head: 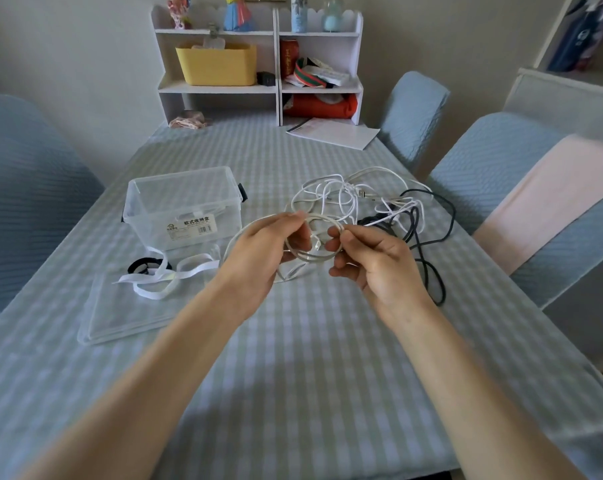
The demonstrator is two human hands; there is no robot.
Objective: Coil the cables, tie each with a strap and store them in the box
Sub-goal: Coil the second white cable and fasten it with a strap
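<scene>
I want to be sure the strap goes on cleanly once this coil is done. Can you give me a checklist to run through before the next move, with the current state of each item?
1. Coil held by both hands: ok. The left hand and right hand each pinch the looped white cable above the table.
2. Coil finished, no loose tail: cannot tell; the hands hide part of it.
3. Straps within reach: ok. White straps lie by the left hand, partly on the clear lid.
4. A hand free for a strap: not ok.
5. Clear storage box open: ok, its lid is off.
6. Remaining cables sorted: not ok. White and black cables lie tangled behind.
</scene>
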